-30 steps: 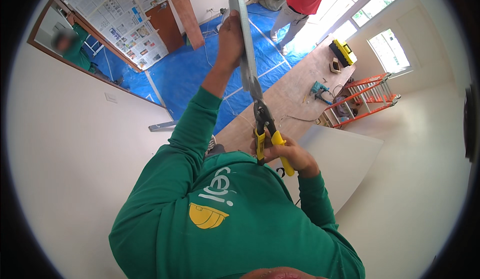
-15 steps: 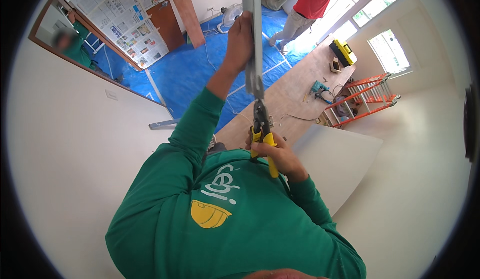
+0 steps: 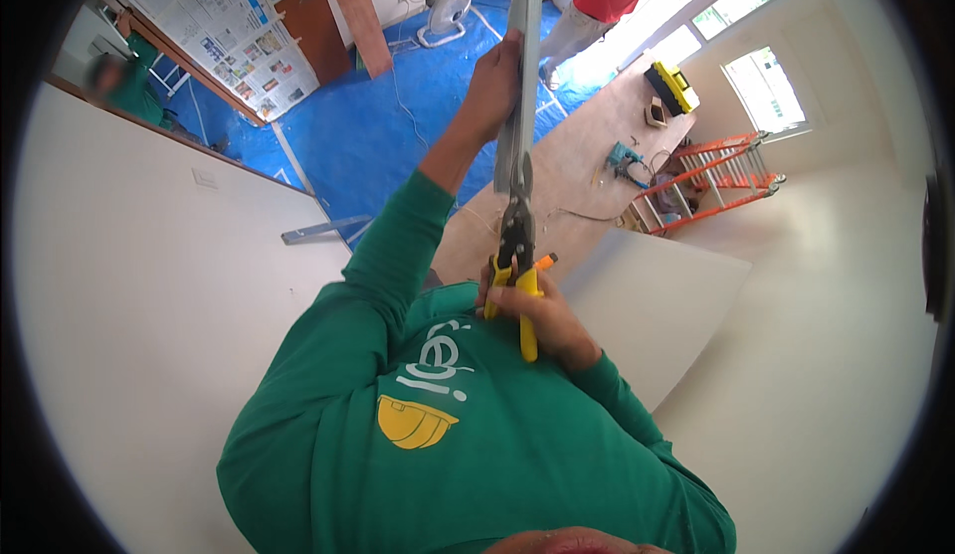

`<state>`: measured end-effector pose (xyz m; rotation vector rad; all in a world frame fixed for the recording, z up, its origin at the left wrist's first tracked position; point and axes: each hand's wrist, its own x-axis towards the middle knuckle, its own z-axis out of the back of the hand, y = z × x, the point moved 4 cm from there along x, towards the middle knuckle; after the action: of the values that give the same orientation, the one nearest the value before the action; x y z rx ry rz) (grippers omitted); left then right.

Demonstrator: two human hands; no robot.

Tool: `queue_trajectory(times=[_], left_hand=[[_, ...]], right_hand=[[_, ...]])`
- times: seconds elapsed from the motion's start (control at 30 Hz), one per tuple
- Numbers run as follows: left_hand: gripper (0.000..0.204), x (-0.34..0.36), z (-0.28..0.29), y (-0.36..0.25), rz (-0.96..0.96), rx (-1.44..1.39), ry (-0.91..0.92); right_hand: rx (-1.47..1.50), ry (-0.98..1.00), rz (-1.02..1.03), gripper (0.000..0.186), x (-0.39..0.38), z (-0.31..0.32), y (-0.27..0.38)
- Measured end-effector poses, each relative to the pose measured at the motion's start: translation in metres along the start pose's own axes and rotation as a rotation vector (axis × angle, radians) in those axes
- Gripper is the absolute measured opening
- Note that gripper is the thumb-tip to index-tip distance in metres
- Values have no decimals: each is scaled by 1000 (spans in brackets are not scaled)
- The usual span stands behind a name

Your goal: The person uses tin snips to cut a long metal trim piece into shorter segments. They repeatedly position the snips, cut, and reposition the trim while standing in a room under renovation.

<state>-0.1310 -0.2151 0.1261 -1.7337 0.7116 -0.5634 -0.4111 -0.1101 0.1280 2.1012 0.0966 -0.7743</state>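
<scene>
Our left hand (image 3: 494, 85)'s fingers are wrapping round a long metal channel (image 3: 526, 96), its near end hanging just below them; our right hand (image 3: 549, 315)'s fingers are gripping snips (image 3: 516, 236) by spread yellow handles. We seem to be working the blades at that end; the next move is probably calling for a steady squeeze. Pale lettering is showing on our green sweatshirt (image 3: 557, 445), below the right fingers; newspaper sheets (image 3: 224, 42), beyond the left fingers, are carrying unreadably small print.

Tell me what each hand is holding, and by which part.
The left hand holds a long metal channel partway along its length; the right hand holds a pair of snips by the yellow handles.
</scene>
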Motion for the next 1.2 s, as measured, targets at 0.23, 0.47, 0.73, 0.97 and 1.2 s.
queue_trajectory(times=[0.23,0.47,0.73,0.97,1.2], left_hand=[[63,15,-4,-9,16,-65,25],[58,26,-29,21,112,-138,151],[54,20,-8,65,114,-90,126],[56,23,35,57,80,-160,-55],[54,19,27,14,9,-130,-76]], right_hand=[[-95,63,76,35,8,13,17],[-191,36,19,29,10,23,17],[-188,53,-220,25,-35,59,25],[-193,195,-150,56,-41,54,29],[-194,231,-151,69,-28,42,41]])
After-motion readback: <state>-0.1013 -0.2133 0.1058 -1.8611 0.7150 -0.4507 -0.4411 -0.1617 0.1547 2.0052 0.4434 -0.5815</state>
